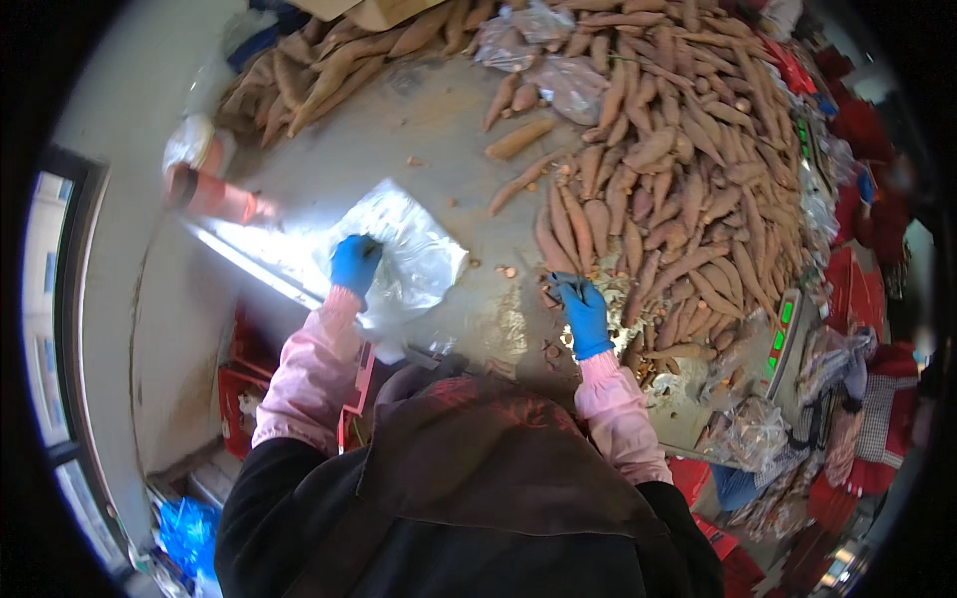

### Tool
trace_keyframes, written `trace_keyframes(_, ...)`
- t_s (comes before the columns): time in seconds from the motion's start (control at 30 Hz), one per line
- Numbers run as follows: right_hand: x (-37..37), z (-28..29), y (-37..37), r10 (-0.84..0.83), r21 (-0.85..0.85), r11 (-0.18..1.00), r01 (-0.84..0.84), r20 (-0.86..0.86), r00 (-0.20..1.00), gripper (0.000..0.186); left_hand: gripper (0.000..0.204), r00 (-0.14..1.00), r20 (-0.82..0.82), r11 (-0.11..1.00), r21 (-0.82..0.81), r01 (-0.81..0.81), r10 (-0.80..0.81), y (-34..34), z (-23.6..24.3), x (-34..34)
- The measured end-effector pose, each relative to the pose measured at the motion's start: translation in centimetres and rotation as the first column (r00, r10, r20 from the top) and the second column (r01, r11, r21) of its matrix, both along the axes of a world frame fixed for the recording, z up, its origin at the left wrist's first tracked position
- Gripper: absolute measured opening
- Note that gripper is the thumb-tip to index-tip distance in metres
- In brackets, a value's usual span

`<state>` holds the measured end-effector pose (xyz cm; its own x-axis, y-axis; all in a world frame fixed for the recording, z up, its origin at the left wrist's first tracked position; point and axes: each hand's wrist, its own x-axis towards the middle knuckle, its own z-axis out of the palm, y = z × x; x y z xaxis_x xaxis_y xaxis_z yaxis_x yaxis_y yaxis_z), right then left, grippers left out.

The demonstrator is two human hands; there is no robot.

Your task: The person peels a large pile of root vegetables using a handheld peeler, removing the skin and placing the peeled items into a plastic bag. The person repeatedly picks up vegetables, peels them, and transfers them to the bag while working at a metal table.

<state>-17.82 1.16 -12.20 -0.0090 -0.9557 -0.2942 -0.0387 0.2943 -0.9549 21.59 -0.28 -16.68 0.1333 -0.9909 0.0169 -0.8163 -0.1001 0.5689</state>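
Plastic bag (424, 234) touched by left hand (355, 264) | right hand (582, 311) positioned beside sweet potatoes (688, 169) heaped on desk (429, 140) | grips not clearly seen

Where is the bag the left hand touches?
In the head view, the bag is left of centre, at the left hand, with the root pile to its right.

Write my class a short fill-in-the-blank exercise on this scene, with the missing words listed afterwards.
1. The left hand and the right hand are both gloved in the colour ____.
2. Of the two hands, the one at the shiny clear plastic bag is the ____ one.
3. The larger heap of brown tubers lies toward the picture's ____ side.
4. The lit display beside that heap glows in the colour ____.

Missing words: blue; left; right; green.
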Motion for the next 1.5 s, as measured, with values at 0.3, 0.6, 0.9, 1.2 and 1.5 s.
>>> trace_keyframes(0.3, 6.8, 2.3, 1.5, 0.336, -0.008, 0.940, -0.341, 0.181, 0.924, 0.020, 0.010, 0.415, -0.886, 0.972, 0.136, -0.190, 0.205, 2.2, 9.7, -4.7)
trace_keyframes(0.6, 14.1, 6.7, -1.3, 0.136, 0.369, 0.837, -0.404, 0.575, 0.807, 0.014, 0.008, 0.550, -0.833, 0.963, -0.094, -0.251, 0.062, 3.1, 9.8, -4.9)
trace_keyframes(0.9, 7.2, 5.0, 0.7, -0.131, 0.289, 0.957, -0.028, 0.514, 0.848, 0.012, 0.019, 0.593, -0.789, 0.987, 0.117, -0.108, 0.159, 4.7, 10.2, -5.3)
trace_keyframes(1.2, 7.9, 8.3, 2.4, 0.169, 0.039, 0.982, -0.184, 0.243, 0.955, 0.011, 0.006, 0.613, -0.692, 0.919, -0.213, 0.331, -0.381, 4.0, 15.2, -13.1)
trace_keyframes(1.5, -1.0, 5.2, 1.5, -0.006, 0.105, 0.993, -0.046, 0.449, 0.893, 0.005, 0.014, 0.943, -0.069, 0.930, -0.204, 0.307, -0.327, 4.4, 9.8, -4.3)
